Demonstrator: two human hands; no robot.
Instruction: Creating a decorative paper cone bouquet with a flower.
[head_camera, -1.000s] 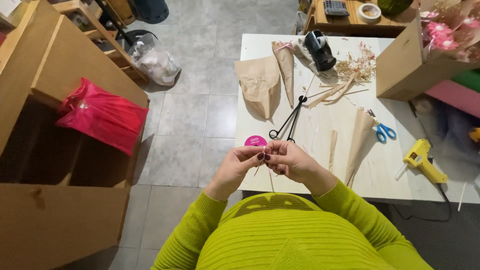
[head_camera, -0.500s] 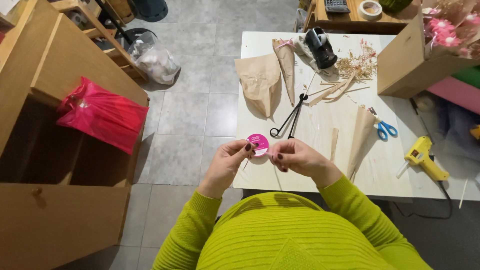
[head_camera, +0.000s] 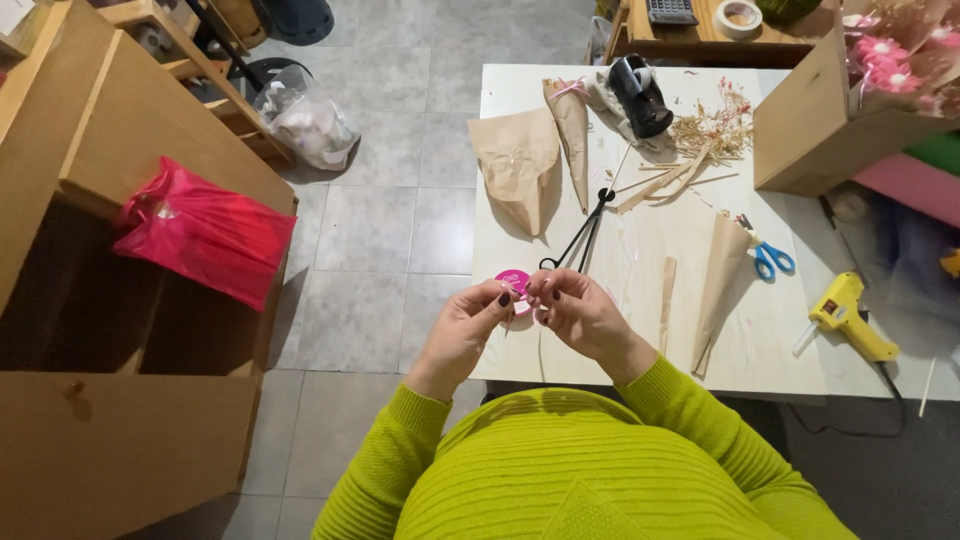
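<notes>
Both hands are meeting at the near edge of the surface (head_camera: 640, 330), left hand (head_camera: 470, 325) and right hand (head_camera: 575, 310) pinching a pink spool (head_camera: 513, 284) between the fingertips, probably keeping it raised to work its thin ribbon. Black scissors (head_camera: 580, 230) are lying just beyond the spool, kraft cones (head_camera: 520, 165) farther back. A yellow glue gun (head_camera: 845, 315) is lying well right of the spool. The cardboard box (head_camera: 830, 130) far right is holding pink flowers (head_camera: 890, 50).
</notes>
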